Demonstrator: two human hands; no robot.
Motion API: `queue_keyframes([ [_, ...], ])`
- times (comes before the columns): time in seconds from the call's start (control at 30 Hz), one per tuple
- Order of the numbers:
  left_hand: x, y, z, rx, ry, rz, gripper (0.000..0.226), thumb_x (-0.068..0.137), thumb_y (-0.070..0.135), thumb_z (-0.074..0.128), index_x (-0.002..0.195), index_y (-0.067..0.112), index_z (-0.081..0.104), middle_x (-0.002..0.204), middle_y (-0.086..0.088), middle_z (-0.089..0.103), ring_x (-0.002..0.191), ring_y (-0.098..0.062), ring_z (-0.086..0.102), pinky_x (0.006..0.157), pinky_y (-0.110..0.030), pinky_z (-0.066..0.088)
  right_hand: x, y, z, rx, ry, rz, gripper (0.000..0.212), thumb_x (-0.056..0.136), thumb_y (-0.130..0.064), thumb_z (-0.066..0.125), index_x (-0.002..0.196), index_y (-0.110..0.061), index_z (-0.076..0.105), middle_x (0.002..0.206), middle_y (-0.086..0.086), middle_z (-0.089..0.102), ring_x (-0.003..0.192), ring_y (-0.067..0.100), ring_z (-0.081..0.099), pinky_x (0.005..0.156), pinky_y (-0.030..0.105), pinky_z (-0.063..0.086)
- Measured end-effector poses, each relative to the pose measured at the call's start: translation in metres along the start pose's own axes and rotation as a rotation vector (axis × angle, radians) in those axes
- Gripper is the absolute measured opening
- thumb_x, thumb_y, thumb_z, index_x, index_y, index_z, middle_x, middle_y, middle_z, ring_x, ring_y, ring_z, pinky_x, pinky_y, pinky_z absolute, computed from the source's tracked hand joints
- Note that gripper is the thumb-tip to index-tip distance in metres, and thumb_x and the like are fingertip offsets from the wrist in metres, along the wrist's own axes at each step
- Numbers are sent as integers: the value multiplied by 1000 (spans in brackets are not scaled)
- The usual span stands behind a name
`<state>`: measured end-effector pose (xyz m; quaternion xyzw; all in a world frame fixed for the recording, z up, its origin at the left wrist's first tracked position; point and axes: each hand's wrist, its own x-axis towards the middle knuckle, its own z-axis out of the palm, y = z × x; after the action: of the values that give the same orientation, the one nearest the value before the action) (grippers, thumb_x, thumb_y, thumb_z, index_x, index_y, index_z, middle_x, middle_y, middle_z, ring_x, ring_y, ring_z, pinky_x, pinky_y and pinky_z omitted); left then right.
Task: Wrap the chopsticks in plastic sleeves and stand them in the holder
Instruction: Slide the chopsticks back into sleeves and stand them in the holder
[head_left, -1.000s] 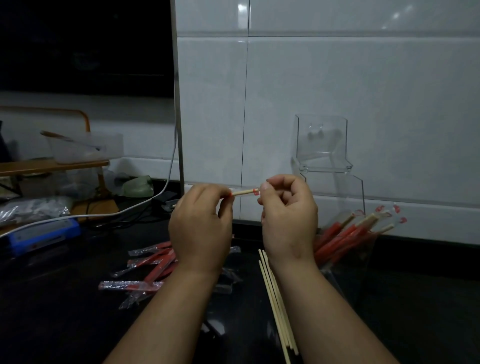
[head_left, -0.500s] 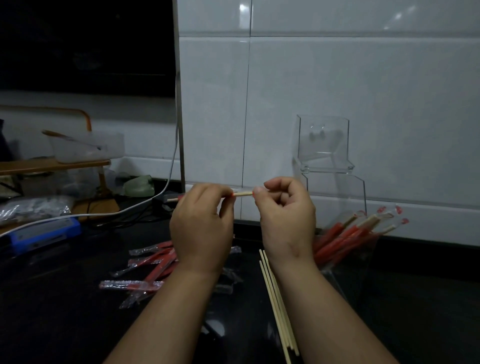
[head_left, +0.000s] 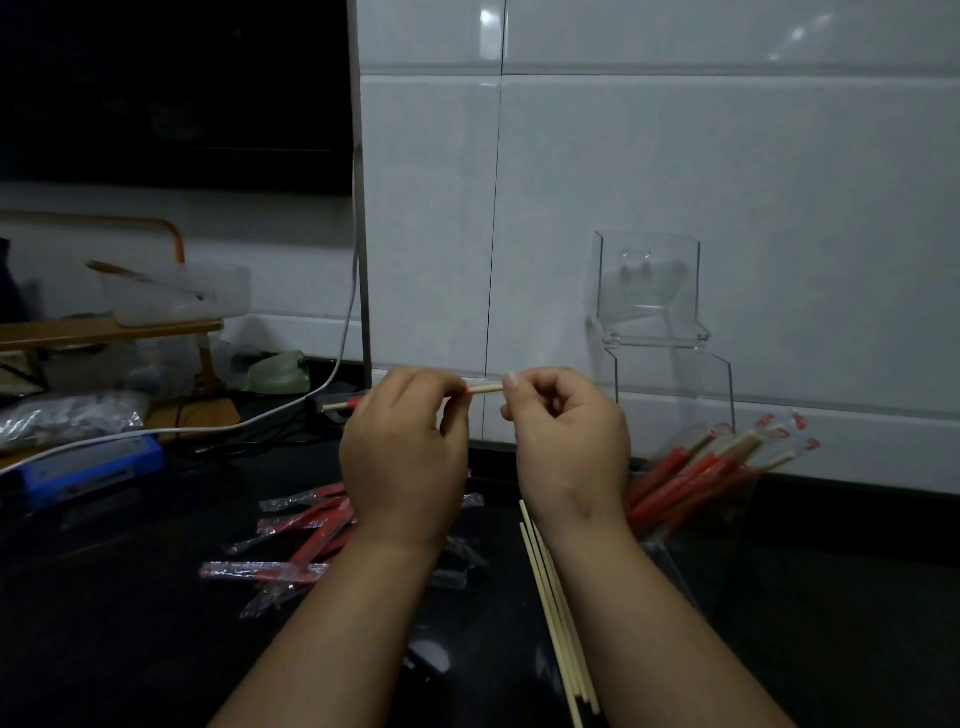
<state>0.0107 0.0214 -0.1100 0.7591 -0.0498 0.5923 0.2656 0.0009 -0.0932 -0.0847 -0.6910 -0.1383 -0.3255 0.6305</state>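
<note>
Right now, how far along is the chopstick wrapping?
Done: several wrapped chopsticks lean in the clear holder. In hand: left hand and right hand hold one chopstick partly in a red sleeve. Left: bare chopsticks and loose sleeves lie on the counter.

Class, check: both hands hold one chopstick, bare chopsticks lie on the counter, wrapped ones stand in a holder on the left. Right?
No: the head view shows the holder with wrapped chopsticks on the right, not left. Left hand and right hand do hold one chopstick.
</note>
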Motion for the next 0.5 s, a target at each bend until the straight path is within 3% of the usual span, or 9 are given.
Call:
queue_keyframes([
  [0.1, 0, 2, 1, -6, -16, -4, 6, 84, 19, 76, 87, 19, 71, 86, 4, 66, 75, -18, 61, 62, -37, 52, -1, 0, 1, -2, 15, 10, 23, 96, -25, 60, 73, -28, 60, 67, -7, 65, 64, 2, 58, 57, 13, 43],
  [0.27, 0, 2, -1, -12, -6, -39, 8, 83, 17, 78, 87, 18, 71, 85, 4, 66, 74, -19, 61, 61, -37, 53, -1, -1, 3, 86, -28, 27, 22, 102, -23, 48, 81, -28, 55, 74, -7, 66, 66, 7, 56, 66, 35, 50],
  [0.5, 1, 4, -1, 0, -18, -50, 7, 84, 18, 77, 86, 19, 70, 84, 5, 66, 73, -18, 60, 60, -32, 48, -6, -8, 2, 204, 4, -18, 16, 97, -31, 53, 83, -27, 59, 70, -1, 65, 60, 9, 55, 58, 31, 48],
])
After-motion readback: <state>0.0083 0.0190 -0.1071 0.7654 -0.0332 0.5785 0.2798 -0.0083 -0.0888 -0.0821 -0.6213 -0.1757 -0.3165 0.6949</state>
